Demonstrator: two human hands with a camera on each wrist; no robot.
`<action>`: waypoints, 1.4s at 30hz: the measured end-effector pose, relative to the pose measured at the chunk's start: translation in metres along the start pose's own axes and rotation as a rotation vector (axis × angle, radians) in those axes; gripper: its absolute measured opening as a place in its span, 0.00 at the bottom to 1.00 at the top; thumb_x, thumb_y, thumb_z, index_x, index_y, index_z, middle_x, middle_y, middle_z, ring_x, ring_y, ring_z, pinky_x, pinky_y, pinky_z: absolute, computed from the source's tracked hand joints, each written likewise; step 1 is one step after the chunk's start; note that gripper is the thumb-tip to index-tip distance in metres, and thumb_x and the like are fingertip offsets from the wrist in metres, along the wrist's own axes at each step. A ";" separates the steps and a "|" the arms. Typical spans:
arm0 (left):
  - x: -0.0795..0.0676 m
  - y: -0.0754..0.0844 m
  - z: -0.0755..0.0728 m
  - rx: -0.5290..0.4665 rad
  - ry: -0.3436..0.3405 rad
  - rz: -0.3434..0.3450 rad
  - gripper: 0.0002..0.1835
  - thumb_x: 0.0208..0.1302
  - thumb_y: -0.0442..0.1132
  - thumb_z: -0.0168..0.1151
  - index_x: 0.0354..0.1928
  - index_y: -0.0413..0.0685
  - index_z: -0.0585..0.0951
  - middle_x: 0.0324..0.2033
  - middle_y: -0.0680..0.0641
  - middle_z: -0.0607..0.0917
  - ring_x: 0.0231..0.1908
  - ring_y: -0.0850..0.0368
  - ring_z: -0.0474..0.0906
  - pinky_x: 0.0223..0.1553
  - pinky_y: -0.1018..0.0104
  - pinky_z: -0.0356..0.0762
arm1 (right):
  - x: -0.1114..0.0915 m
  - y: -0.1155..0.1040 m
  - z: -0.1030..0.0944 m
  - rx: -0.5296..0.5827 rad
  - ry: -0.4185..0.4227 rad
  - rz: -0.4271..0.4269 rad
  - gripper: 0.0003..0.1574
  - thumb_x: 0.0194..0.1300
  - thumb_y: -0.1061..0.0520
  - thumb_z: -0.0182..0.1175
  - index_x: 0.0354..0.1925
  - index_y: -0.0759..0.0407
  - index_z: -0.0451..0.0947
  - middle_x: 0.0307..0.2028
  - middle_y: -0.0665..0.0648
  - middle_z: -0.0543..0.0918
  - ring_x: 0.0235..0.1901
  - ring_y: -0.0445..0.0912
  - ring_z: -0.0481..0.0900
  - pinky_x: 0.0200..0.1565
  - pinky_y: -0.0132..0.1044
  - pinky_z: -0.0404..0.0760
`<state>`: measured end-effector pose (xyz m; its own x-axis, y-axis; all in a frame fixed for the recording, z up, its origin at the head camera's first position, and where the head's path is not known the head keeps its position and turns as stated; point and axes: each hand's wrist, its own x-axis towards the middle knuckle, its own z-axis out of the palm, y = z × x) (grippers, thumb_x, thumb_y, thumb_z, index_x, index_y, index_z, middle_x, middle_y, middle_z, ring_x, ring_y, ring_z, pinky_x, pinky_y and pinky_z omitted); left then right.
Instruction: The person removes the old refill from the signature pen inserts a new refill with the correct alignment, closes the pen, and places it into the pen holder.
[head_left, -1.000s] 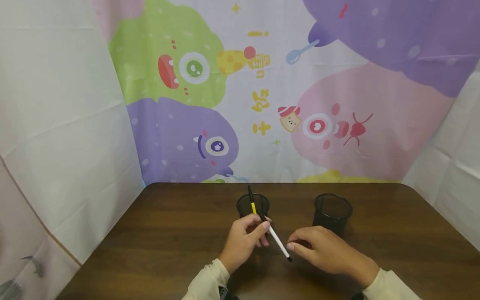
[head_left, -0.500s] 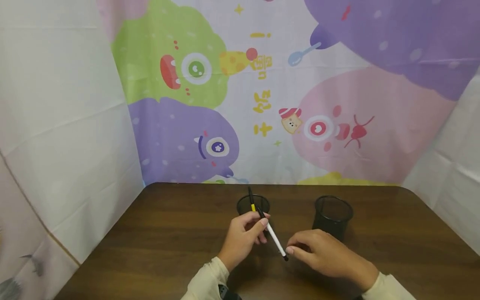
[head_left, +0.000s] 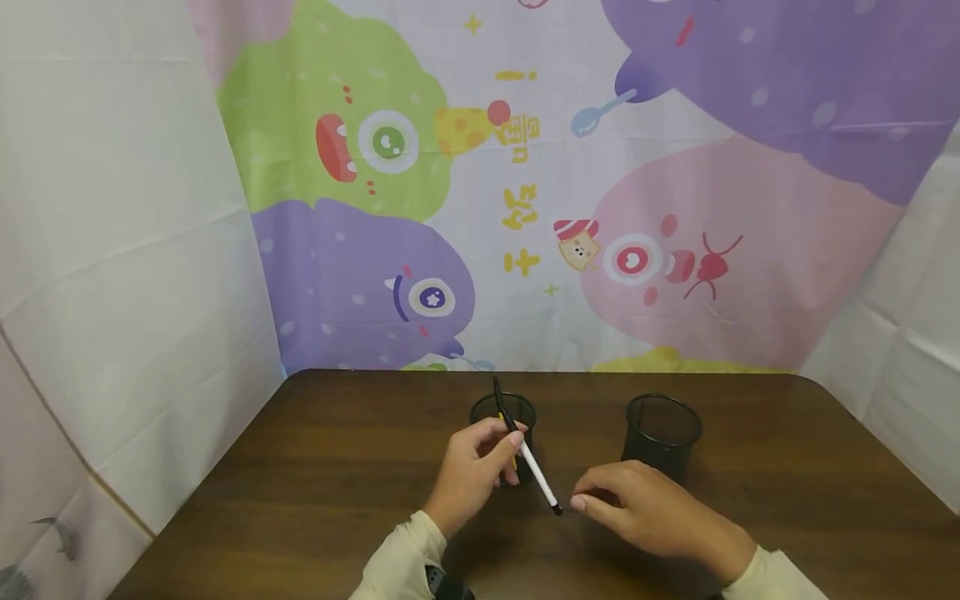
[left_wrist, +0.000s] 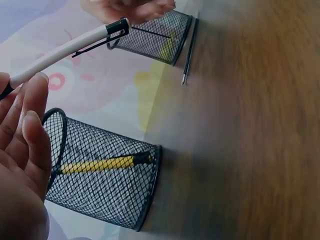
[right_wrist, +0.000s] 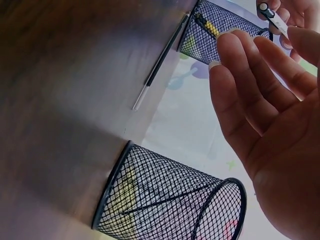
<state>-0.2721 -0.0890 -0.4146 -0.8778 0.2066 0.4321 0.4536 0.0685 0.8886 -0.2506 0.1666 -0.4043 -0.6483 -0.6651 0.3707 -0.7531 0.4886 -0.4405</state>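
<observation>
Between its thumb and fingers my left hand [head_left: 468, 471] pinches a white pen [left_wrist: 65, 55] with black ends and a black clip. The pen slants, its clip end down toward my right hand [head_left: 652, 508]. That hand hovers just right of the pen's end, a small gap away; its fingers look relaxed and hold nothing in the right wrist view. Behind the left hand stands a black mesh pen cup [left_wrist: 100, 195] with a yellow pen [left_wrist: 100, 165] inside. A second mesh cup [head_left: 652, 454] stands behind the right hand.
A thin pen refill [right_wrist: 160, 65], black with a pale end, lies on the brown table [head_left: 337, 483] between the two cups. A cartoon-printed cloth [head_left: 517, 317] hangs along the table's far edge, with white cloth [head_left: 142, 167] at the left side.
My left hand has shifted a little left with the white pen, so the gap to the right hand is wider. The right hand has hardly moved.
</observation>
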 end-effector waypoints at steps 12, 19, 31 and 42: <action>0.002 0.004 -0.007 -0.001 0.016 0.000 0.14 0.72 0.41 0.62 0.46 0.36 0.84 0.25 0.47 0.82 0.20 0.53 0.80 0.19 0.68 0.72 | -0.001 0.002 0.002 -0.028 -0.008 -0.020 0.10 0.75 0.45 0.56 0.40 0.43 0.84 0.34 0.33 0.81 0.33 0.30 0.78 0.36 0.35 0.81; 0.005 0.009 -0.012 0.001 0.004 0.008 0.12 0.72 0.41 0.62 0.46 0.38 0.85 0.27 0.44 0.82 0.20 0.52 0.81 0.20 0.64 0.75 | -0.002 0.002 0.002 -0.023 -0.012 -0.010 0.11 0.76 0.45 0.56 0.40 0.43 0.84 0.34 0.33 0.81 0.33 0.30 0.78 0.36 0.35 0.81; 0.018 0.019 -0.035 -0.004 0.058 0.058 0.13 0.73 0.39 0.61 0.47 0.33 0.83 0.26 0.33 0.81 0.19 0.53 0.79 0.21 0.67 0.76 | -0.001 0.002 0.001 -0.010 -0.047 0.015 0.13 0.76 0.43 0.55 0.42 0.43 0.84 0.36 0.34 0.82 0.35 0.30 0.79 0.38 0.35 0.81; 0.030 0.032 -0.043 0.029 0.127 0.110 0.09 0.72 0.39 0.61 0.44 0.39 0.85 0.17 0.40 0.79 0.18 0.41 0.79 0.21 0.66 0.76 | -0.003 0.004 0.001 -0.009 -0.055 0.019 0.14 0.76 0.43 0.54 0.41 0.44 0.84 0.35 0.33 0.82 0.34 0.30 0.78 0.37 0.35 0.80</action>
<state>-0.2910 -0.1225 -0.3666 -0.8342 0.0899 0.5440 0.5505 0.0806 0.8309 -0.2518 0.1694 -0.4081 -0.6555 -0.6856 0.3167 -0.7419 0.5064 -0.4394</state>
